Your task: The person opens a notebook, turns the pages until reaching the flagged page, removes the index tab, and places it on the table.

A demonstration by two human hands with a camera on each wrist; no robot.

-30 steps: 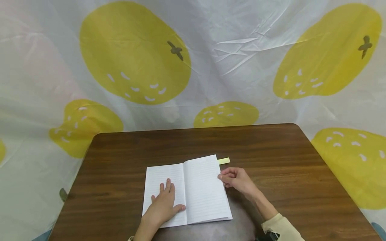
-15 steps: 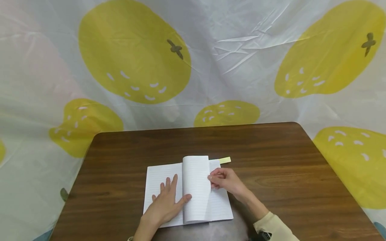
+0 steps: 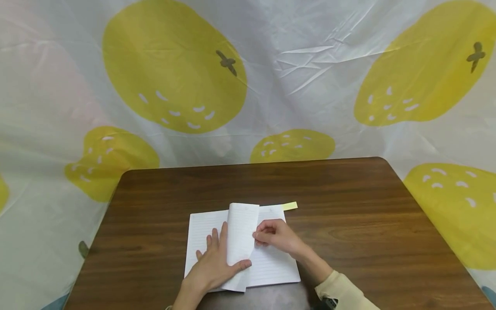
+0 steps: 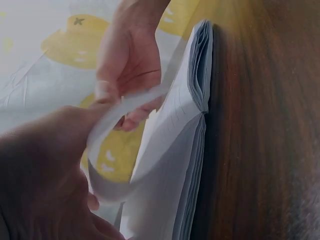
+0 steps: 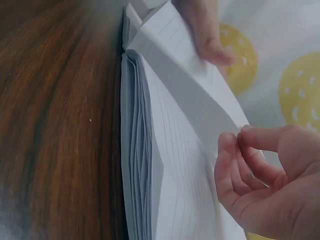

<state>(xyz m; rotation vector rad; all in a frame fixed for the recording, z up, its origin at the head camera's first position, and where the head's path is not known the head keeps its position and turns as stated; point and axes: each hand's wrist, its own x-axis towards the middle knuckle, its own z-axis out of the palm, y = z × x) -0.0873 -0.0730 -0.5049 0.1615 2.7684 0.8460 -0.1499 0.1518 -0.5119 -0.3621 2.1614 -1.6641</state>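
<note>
Right hand (image 3: 280, 237) pinches curled page (image 3: 242, 230) of notebook (image 3: 276, 269), left hand (image 3: 212, 268) resting spread-fingered at notebook's eight o'clock.

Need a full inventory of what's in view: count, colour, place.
Open lined paper notebook: one, white pages, near side of the table
Lifted lined paper page: apparently one, white, curving over the notebook's middle
Narrow paper tab: one, pale yellow, notebook's far right corner
Wood-grain table: one, dark brown, under the notebook
Fruit-print cloth: one, white with yellow fruits, behind the table
Cloth sleeve: one clearly visible, cream, right forearm
Wrist-worn item: one, black, right wrist, partly hidden
Left hand: one, bare, over the left page
Right hand: one, bare, pinching the lifted page's edge
</note>
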